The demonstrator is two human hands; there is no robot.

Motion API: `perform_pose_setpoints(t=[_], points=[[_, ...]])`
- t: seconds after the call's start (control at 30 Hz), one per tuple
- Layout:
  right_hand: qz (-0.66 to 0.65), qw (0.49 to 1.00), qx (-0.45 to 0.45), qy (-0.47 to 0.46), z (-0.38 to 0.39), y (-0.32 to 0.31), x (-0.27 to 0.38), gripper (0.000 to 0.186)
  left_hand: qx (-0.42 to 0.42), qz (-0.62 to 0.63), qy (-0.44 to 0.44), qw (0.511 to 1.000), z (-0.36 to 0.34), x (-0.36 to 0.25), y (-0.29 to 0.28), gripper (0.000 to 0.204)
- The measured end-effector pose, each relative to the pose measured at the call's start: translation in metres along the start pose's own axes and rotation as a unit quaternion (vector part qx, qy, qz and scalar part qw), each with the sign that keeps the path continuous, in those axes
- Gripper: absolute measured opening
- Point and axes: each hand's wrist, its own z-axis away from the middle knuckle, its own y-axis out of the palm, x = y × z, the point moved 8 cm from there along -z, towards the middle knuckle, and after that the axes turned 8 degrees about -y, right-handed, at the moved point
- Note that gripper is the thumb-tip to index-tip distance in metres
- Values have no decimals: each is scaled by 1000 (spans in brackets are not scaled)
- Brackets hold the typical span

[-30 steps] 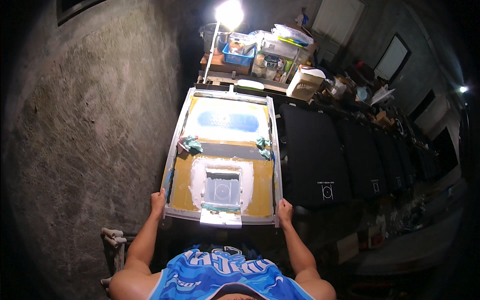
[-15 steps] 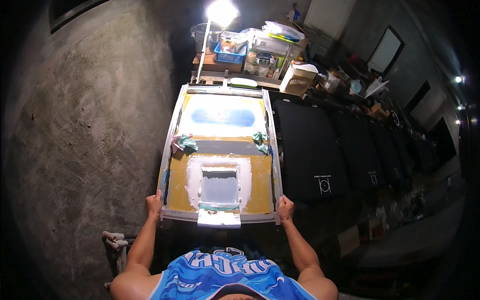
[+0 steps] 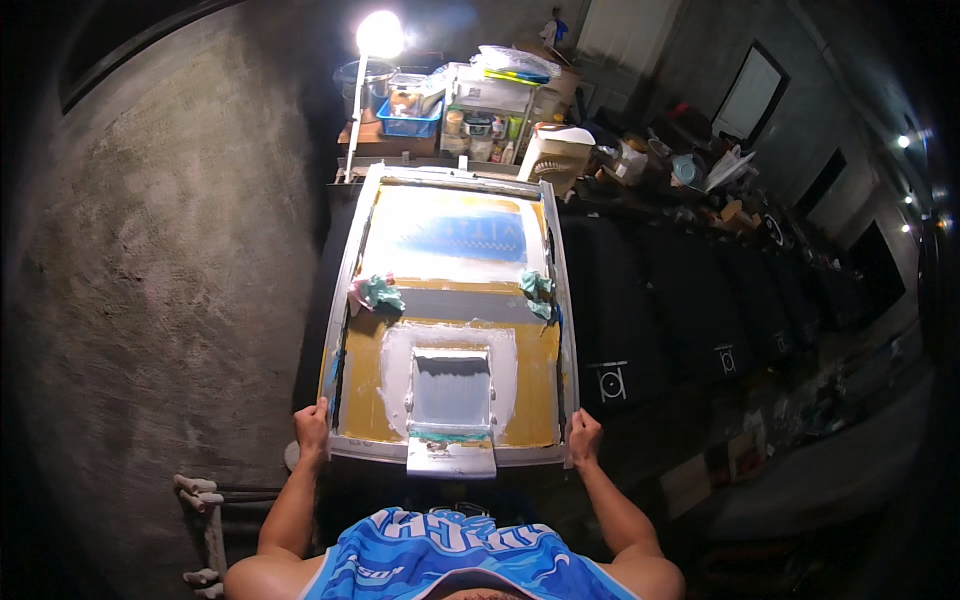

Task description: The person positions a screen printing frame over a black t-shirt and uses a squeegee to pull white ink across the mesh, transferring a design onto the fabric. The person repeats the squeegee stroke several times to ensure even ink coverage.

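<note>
Step in hand looked like handling the screen frame (image 3: 566, 330), held two-handed at its near corners. Left hand (image 3: 311, 428) was closed round the left rail, right hand (image 3: 584, 438) round the right rail; both gripped with fingers curled, thumbs up top. Frame sat mid-scene, long side running far; couldn't tell if lifted or resting. Next move would likely call for even, level pressure from both hands, so the loose rags didn't slide.

Mesh: blue patch (image 3: 480, 237) at the far end, pale window (image 3: 450, 392) near, white flap (image 3: 450, 458) over the near edge. Crumpled rags lay left (image 3: 380, 293) and right (image 3: 537, 285).

Room: dim, rough grey wall (image 3: 150, 270) left, row of black panels (image 3: 605, 300) with white prints right. Far side: bright lamp (image 3: 380, 35), blue basket (image 3: 408, 126), cream box-like appliance (image 3: 560, 152).
</note>
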Motion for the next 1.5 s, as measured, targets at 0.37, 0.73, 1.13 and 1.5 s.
perform_pose_setpoints(t=[0.37, 0.73, 1.13, 1.5], points=[[-25, 999, 19, -8, -127, -215, -245, 32, 29, 90, -29, 995, 216, -68, 269, 49], [-51, 998, 15, -28, -164, -393, -386, 31, 26, 59, -63, 996, 400, -86, 417, 51], [-59, 998, 12, -4, -147, -408, -429, 31, 24, 50, -51, 997, 444, -105, 416, 51], [-32, 999, -3, 10, -133, -367, -347, 32, 50, 50, -62, 996, 365, -102, 380, 48]])
